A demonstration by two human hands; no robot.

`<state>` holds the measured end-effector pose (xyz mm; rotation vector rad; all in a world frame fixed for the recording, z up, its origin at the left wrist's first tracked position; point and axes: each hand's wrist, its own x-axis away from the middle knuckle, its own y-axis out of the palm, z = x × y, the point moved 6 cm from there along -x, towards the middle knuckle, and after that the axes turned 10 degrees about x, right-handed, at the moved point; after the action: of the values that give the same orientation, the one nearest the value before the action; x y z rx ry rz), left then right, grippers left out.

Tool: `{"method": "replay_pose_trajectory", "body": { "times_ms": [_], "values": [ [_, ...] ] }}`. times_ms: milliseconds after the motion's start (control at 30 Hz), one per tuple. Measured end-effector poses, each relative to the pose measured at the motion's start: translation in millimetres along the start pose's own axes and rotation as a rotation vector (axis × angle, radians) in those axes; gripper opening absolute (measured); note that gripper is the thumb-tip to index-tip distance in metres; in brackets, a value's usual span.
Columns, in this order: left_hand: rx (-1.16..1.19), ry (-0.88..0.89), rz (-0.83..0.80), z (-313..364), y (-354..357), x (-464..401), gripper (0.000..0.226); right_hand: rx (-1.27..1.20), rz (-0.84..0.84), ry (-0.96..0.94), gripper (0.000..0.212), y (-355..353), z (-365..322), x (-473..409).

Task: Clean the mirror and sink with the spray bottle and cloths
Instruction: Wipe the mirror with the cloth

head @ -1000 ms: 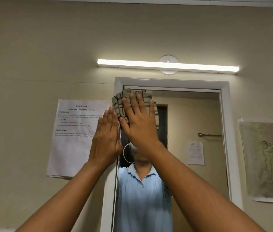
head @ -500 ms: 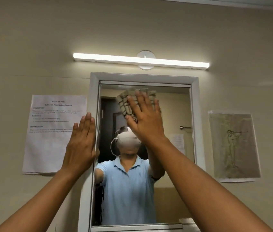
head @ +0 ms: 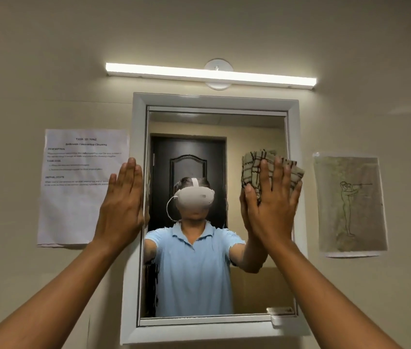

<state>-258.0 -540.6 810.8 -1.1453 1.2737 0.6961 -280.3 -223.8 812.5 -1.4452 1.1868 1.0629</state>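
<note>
Beige cloth [head: 272, 167] with dark checked lines, white-framed mirror [head: 214, 248] reflecting a light blue polo shirt and dark door, cream wall [head: 48, 59], white printed sheet [head: 78, 197], olive-toned line-drawing poster [head: 350, 205]

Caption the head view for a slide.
Right hand presses checked cloth to mirror; left hand braces its frame.

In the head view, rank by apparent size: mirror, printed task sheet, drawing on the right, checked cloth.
1. mirror
2. printed task sheet
3. drawing, not far behind the sheet
4. checked cloth, partly hidden under the right hand, so its full size is unsure
</note>
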Motion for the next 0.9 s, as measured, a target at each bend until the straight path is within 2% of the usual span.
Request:
{"method": "replay_pose_trajectory", "body": {
  "times_ms": [233, 367, 600, 900],
  "values": [
    [-0.005, -0.007, -0.028, 2.2, 3.7, 8.0, 0.092, -0.022, -0.020, 0.076, 0.062, 6.1, -31.2, 23.3],
    [0.020, -0.013, -0.022, 0.4, 4.9, 11.7, 0.095, -0.056, -0.021, -0.013, 0.062, 4.0, -81.0, 5.3],
    [0.094, 0.042, 0.025, 2.2, 0.0, 14.0, 0.068, -0.078, -0.034, -0.239, 0.063, 1.2, -201.6, -15.3],
    [0.082, 0.053, 0.025, -0.1, 7.7, 30.8, 0.061, -0.081, -0.060, -0.409, 0.067, 8.8, -200.3, 51.8]
  ]
}}
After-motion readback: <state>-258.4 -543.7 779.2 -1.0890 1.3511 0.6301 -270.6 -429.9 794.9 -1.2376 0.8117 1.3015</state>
